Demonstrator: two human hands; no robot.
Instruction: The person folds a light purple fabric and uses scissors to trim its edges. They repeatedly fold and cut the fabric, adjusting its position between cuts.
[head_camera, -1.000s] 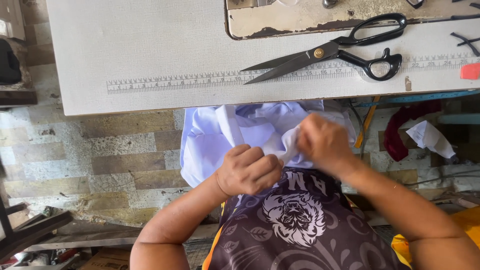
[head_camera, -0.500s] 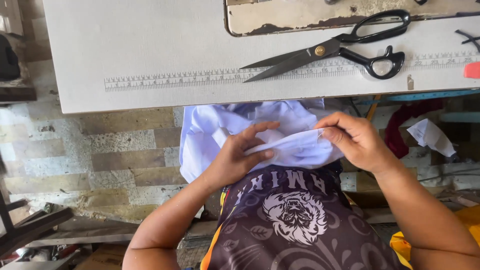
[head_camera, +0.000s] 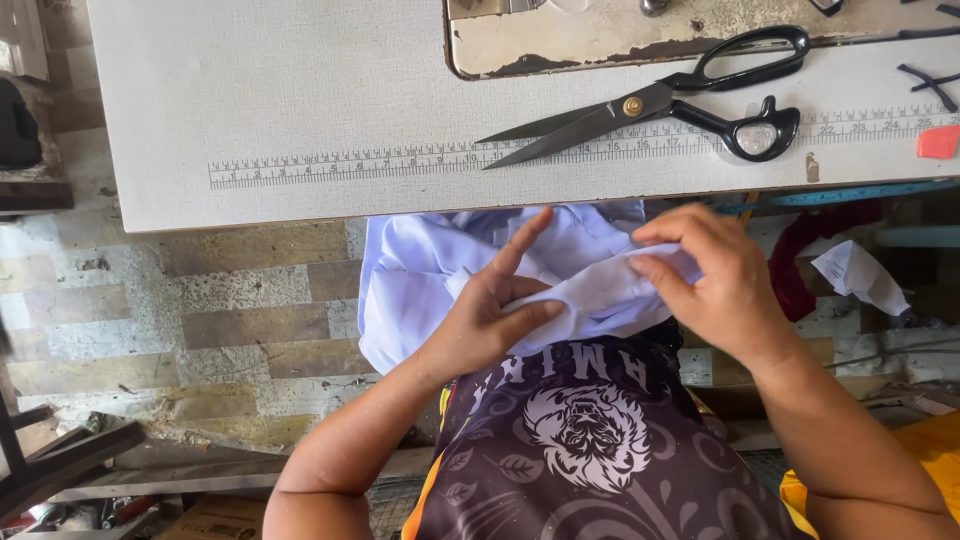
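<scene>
Left hand (head_camera: 490, 315): fingers partly spread, thumb and fingertips pinching the white cloth (head_camera: 420, 275).
Right hand (head_camera: 715, 280): fingers curled, gripping the cloth's folded edge.
Cloth: in the lap, just below the tabletop (head_camera: 300, 100) edge.
Scissors (head_camera: 660, 100): lying on the tabletop, across the ruler strip.

It is a sewing workshop: a desk (head_camera: 300, 90) with a printed ruler (head_camera: 400, 163), big black scissors (head_camera: 650, 105) and a worn sewing-machine base (head_camera: 600, 35).

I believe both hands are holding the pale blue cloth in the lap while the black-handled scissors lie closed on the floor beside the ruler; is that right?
Not quite: the scissors lie on the white table, across its printed ruler, not on the floor. The head view shows this. The rest holds: the left hand and the right hand both hold the pale blue cloth.
</scene>
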